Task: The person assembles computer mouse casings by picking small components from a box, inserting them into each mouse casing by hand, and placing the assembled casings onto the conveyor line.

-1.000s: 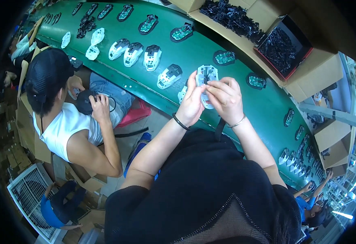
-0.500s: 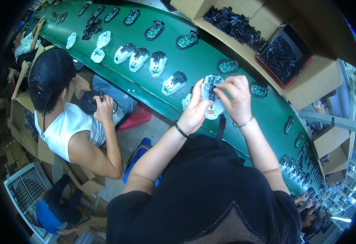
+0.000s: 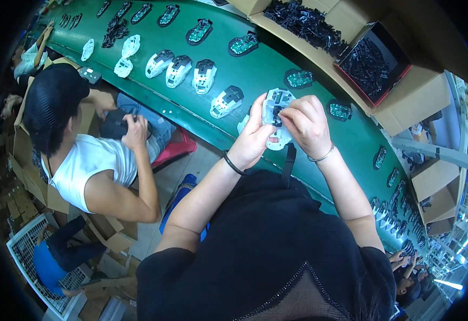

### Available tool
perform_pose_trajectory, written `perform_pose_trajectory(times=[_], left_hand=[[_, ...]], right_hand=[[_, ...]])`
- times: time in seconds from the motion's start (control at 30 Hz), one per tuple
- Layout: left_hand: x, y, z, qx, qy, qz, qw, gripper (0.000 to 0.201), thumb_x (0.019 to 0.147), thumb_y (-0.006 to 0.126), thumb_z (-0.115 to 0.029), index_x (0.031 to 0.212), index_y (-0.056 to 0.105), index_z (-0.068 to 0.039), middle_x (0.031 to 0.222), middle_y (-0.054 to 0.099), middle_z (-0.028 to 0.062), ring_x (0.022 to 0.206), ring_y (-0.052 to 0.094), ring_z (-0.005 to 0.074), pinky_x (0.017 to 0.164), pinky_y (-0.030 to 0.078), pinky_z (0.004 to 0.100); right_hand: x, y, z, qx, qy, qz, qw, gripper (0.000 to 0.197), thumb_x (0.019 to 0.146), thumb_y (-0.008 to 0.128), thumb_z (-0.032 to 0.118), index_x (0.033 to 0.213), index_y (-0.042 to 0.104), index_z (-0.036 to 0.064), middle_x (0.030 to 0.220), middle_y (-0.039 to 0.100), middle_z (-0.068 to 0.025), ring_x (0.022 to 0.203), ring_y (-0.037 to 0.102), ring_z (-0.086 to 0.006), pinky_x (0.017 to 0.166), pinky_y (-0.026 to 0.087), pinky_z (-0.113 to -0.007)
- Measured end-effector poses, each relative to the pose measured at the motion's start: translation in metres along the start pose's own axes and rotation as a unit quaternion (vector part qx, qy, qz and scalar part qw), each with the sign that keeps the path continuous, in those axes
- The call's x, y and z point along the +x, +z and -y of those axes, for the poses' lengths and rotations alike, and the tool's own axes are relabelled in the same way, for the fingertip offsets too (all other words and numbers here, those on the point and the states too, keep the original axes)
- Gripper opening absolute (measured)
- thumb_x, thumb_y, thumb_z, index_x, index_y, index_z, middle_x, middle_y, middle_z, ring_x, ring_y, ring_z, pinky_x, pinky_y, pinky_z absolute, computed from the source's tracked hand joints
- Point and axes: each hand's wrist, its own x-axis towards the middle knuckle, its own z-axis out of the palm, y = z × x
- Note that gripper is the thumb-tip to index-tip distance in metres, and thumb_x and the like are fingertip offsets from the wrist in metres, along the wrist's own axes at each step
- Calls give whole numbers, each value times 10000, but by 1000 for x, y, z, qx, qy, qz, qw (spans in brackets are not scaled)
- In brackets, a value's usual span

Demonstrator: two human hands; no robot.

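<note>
My left hand (image 3: 250,140) grips a white computer-mouse shell (image 3: 278,141) by its left side, with the open inside turned up. A small black plastic part (image 3: 276,117) sits in the middle of the shell. The fingertips of my right hand (image 3: 310,127) pinch together at that part's right edge, and their curl hides some of it. Just left of my left hand on the green belt, a mouse cover (image 3: 227,101) in white and dark grey lies nearest. Behind my left fingers, another pale shell is mostly covered.
Along the green conveyor belt (image 3: 266,69) lie several more mouse covers (image 3: 204,76) and green circuit boards (image 3: 299,78) on dark bases. Beyond it, a cardboard box (image 3: 405,120) and a red-edged box (image 3: 404,74) hold black parts. At left, a seated co-worker (image 3: 111,176) handles a dark object.
My right fingers have curled in more over the black part. The shell stays in my left hand. The whole view has shifted slightly, and the co-worker at left has leaned a little.
</note>
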Motion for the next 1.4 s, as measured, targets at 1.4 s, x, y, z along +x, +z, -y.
perform_pose_trajectory(times=[1.4], left_hand=[[29,-65,54,729,24,-113,674,580,757,659,-190,1224,381,13,1050,477,226,909,532,287,751,456,359]], right_hand=[[-335,-130,-57,-321,632,-77,701,373,637,666,77,1003,602,92,827,577,-146,779,566,-335,701,481,-387]])
